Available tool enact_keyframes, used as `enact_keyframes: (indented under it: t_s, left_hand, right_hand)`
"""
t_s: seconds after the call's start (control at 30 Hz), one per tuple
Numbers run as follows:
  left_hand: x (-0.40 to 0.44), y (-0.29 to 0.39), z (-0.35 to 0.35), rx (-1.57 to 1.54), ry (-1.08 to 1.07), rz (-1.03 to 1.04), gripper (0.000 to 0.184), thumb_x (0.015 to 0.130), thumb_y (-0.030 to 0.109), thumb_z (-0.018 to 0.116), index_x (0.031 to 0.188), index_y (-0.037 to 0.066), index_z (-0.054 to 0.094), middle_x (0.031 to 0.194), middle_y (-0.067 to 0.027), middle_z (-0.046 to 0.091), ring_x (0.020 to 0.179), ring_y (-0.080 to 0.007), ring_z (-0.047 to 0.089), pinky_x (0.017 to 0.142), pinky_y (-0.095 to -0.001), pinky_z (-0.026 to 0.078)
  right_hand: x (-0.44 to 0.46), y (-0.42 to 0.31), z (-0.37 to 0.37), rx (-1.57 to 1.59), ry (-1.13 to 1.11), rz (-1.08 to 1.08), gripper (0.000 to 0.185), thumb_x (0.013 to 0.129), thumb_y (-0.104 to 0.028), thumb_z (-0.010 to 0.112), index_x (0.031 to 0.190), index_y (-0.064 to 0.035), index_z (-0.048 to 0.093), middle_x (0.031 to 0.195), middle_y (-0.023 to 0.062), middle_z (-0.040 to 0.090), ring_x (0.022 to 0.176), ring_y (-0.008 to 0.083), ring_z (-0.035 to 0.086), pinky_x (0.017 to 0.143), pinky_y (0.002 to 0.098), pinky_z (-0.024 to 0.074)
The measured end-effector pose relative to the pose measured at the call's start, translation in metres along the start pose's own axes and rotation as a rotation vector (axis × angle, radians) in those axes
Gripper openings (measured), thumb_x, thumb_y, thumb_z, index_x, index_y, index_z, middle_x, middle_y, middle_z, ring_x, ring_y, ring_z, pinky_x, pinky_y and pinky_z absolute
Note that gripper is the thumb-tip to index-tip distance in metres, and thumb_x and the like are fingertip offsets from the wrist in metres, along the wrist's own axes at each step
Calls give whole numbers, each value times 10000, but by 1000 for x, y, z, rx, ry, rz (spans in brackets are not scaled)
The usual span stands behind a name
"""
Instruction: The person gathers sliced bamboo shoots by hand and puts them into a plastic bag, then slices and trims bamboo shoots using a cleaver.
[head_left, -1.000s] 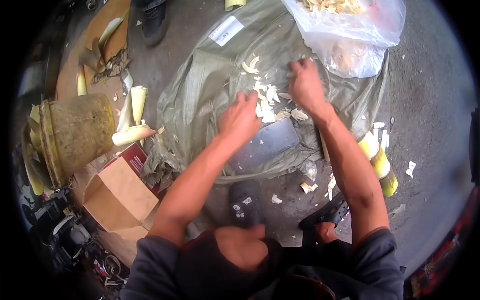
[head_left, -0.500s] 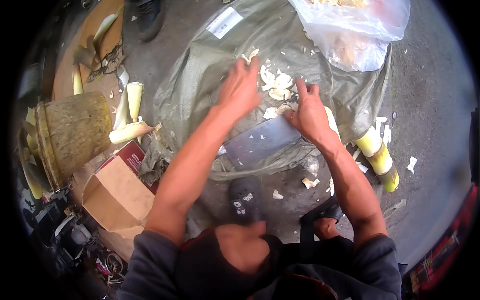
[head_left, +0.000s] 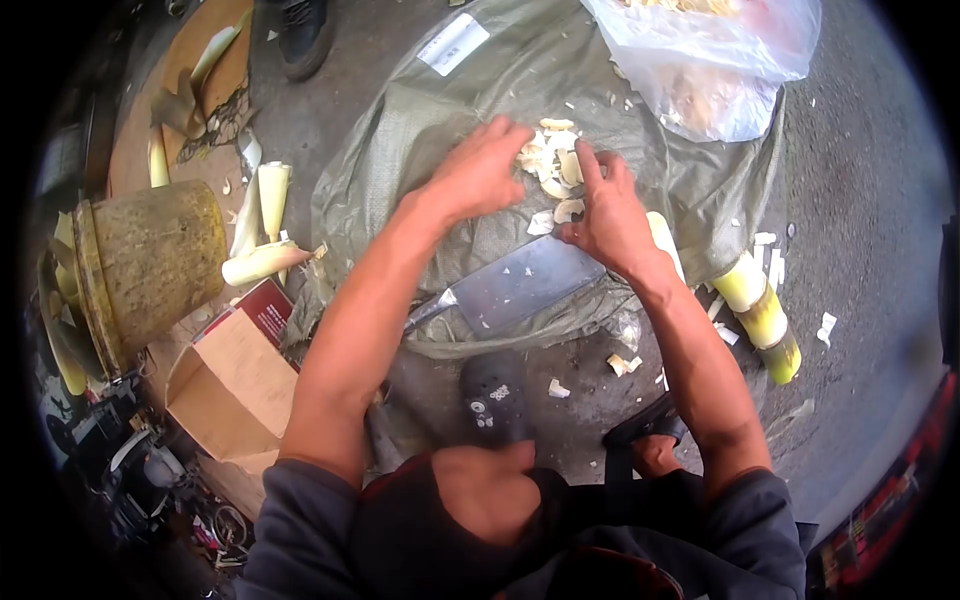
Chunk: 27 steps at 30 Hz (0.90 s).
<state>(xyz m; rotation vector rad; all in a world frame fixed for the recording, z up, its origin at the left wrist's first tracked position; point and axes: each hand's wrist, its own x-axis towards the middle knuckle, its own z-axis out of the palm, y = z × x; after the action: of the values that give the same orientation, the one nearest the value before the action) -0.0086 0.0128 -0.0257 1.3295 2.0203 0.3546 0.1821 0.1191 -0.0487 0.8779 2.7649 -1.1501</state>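
A small pile of pale sliced bamboo shoot (head_left: pixel 553 162) lies on a grey-green woven sack (head_left: pixel 395 165) spread over the ground. My left hand (head_left: pixel 482 172) is at the pile's left side, fingers stretched out and touching the slices. From the right, my right hand (head_left: pixel 612 218) borders the same pile, its forefinger extended and thumb apart. Neither hand has closed around anything that I can see. Just below the pile a cleaver (head_left: pixel 530 284) rests flat, its handle pointing lower left. Beside my right wrist, a pale shoot piece (head_left: pixel 663 243) is partly covered.
A clear plastic bag (head_left: pixel 700 70) with pale shreds sits at the upper right. Whole bamboo shoots (head_left: pixel 757 312) lie at the right edge of the sack. On the left are a tipped yellow bucket (head_left: pixel 155 265), a cardboard box (head_left: pixel 235 385) and peeled shoots (head_left: pixel 272 200).
Both hands have drawn in around the slices, my left moving right and slightly down. The slices sit in a tighter heap. More of the cleaver's handle shows.
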Motion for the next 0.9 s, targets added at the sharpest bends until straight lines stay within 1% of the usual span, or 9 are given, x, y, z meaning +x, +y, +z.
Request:
enact_keyframes:
  t_s: [0.07,0.2,0.3,0.37,0.47,0.6,0.7,0.77,0.9]
  left_hand:
    - [3,8,6,66,95,14,803,714,81,714,1463,23,430,1399,-210,471,1293,-384,497,1083,-435,441]
    - [24,9,9,208,7,59,872,700,99,741,1495,40,387,1380,-209,471,1296,-387,494,1071,-451,453]
    - [30,10,14,223,-56,35,913,687,132,776,1502,31,377,1378,-208,471,1291,-389,497,1054,-454,465]
    - [24,16,9,192,-138,2,957,677,165,810,1510,24,362,1383,-209,468,1283,-388,502,1043,-454,473]
    - [12,18,9,214,-107,51,1000,655,224,861,1496,6,366,1350,-207,480,1268,-390,506,1022,-456,484]
    - [7,24,20,278,-46,66,957,657,225,873,1461,5,402,1295,-200,505,1242,-383,520,978,-453,509]
    - [7,23,27,321,8,58,856,684,182,846,1418,-1,446,1252,-192,529,1193,-386,556,928,-451,538]
    - [6,23,30,289,64,19,751,720,146,810,1380,-2,484,1229,-197,538,1128,-395,600,902,-461,547]
    - [15,25,38,230,22,-47,678,748,98,769,1357,4,486,1242,-222,527,1067,-418,622,901,-479,528]
  right_hand:
    - [5,0,3,18,26,-2,992,653,-53,846,1508,-39,343,1342,296,444,1233,488,481,1017,482,479]
    - [26,-1,6,20,47,14,1003,660,-42,841,1516,-40,318,1333,293,445,1234,486,482,997,483,494]
    - [34,3,4,57,56,13,987,660,-82,848,1502,-48,335,1307,273,463,1226,474,490,984,482,503]
    - [35,2,-6,10,-34,42,968,646,-128,868,1476,-59,375,1297,256,474,1226,464,494,982,477,507]
    - [47,6,-17,-62,-146,6,941,624,-190,893,1436,-82,430,1294,233,486,1231,448,496,979,469,515]
    - [61,7,-24,-184,-283,-82,910,601,-201,909,1393,-98,474,1284,223,498,1232,437,500,971,466,522]
    - [51,15,-29,-227,-267,-196,851,615,-152,890,1367,-99,495,1263,226,507,1201,433,525,954,470,529]
    - [41,9,-24,-234,-230,-128,813,628,-109,867,1355,-95,501,1255,229,510,1177,437,545,944,471,532]
    - [32,10,-12,-130,-136,-61,757,656,-38,817,1344,-91,507,1237,242,512,1121,446,583,918,480,537]
